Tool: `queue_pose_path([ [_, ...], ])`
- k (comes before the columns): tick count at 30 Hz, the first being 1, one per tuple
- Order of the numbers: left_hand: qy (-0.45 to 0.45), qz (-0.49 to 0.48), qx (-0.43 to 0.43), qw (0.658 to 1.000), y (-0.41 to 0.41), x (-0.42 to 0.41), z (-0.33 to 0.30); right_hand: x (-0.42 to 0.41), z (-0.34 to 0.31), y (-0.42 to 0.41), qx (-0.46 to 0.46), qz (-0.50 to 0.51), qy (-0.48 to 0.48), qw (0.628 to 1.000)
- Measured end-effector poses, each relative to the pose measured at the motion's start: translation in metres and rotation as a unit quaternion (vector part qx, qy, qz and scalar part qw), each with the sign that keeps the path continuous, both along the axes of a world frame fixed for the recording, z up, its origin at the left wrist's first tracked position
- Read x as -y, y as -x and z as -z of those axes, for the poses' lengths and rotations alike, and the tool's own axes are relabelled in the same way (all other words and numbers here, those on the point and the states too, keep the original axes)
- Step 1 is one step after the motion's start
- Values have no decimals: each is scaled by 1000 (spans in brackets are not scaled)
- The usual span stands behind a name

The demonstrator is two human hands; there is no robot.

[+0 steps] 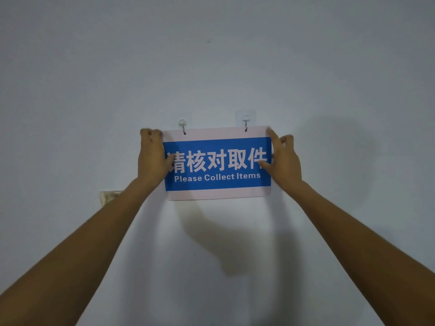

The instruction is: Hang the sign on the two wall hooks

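Note:
A blue and white sign [217,182] reading "Please Collect Items" is flat against the wall. Two clear adhesive hooks, the left hook [182,124] and the right hook [246,120], sit just above its top edge. A metal prong from each hook passes through a hole near the sign's top. My left hand [151,156] grips the sign's left edge, thumb over the front. My right hand [283,158] holds the right edge, thumb on the front and index finger at the top corner.
The wall [211,55] is plain and pale. A worn switch plate [109,196] is fixed low on the left, partly behind my left forearm. Shadows of my arms fall on the wall below the sign.

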State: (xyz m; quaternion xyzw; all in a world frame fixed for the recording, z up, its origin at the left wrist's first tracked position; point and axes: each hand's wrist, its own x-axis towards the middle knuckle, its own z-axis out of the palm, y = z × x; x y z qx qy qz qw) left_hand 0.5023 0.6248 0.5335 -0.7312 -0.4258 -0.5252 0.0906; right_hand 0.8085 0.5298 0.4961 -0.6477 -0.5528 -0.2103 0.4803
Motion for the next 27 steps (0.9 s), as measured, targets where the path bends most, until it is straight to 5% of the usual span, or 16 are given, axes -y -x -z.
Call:
queue_pose_path([
  [7, 140, -18, 84, 986, -6, 2, 106, 9, 89, 8, -109, -21, 9, 994],
  [13, 164, -22, 107, 980, -7, -1, 120, -6, 111, 15, -188, -94, -25, 977],
  [19, 135, -41, 102, 985, -6, -4, 121, -9, 114, 16, -162, -70, -22, 984],
  [27, 231, -40, 108, 966, -6, 17, 157, 25, 147, 5, -127, -102, 93, 982],
])
